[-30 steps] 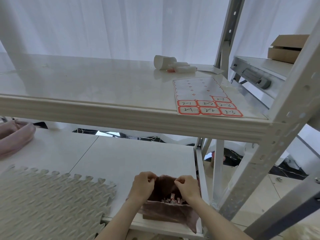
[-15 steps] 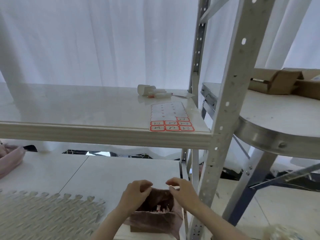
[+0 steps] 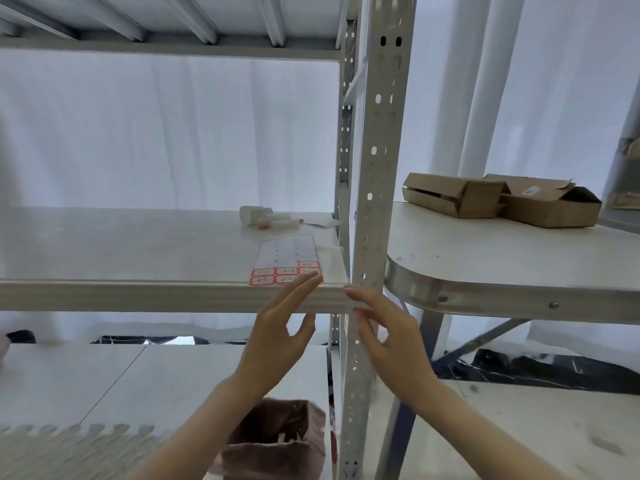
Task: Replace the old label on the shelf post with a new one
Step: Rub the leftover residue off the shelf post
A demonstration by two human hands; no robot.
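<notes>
Both hands risen from the brown bag, left hand and right hand spread, empty, near label sheet

Off to your right, two brown cardboard boxes lie on a round-cornered white table with a metal-banded edge. Low in front of you sits a small box lined with a brownish plastic bag, on the lower white surface. At the lower left you can see the toothed edge of a grey foam mat. White curtains hang behind everything.
</notes>
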